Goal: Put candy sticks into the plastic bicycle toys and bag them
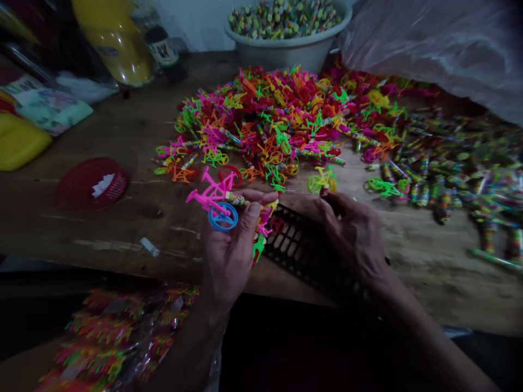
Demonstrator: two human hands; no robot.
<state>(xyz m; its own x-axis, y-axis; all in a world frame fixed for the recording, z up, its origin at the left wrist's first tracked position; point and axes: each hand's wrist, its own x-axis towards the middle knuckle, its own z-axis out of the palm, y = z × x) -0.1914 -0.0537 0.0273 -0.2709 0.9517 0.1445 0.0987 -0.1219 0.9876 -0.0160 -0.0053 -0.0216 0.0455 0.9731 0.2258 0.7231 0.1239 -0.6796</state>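
My left hand (232,239) is closed on a pink plastic toy bicycle (210,190) with a blue wheel (223,216) and a colourful candy tube under the thumb. More small toy pieces, pink and green, show beside its palm. My right hand (355,228) is closed, its fingertips pinching the near end of a yellow toy bicycle (322,179) with a greenish wheel. Below and between both hands lies a black slotted plastic tray (302,247), partly covered by the right hand. One red wheel (278,224) rests at its left end.
A big heap of toy bicycles (269,120) spreads behind my hands. Candy tubes (433,163) lie at right, under clear plastic sheeting (441,49). A grey basin (286,51) stands behind. At left are a red basket (110,188) and a yellow bottle (112,43). Bagged toys (102,326) sit below.
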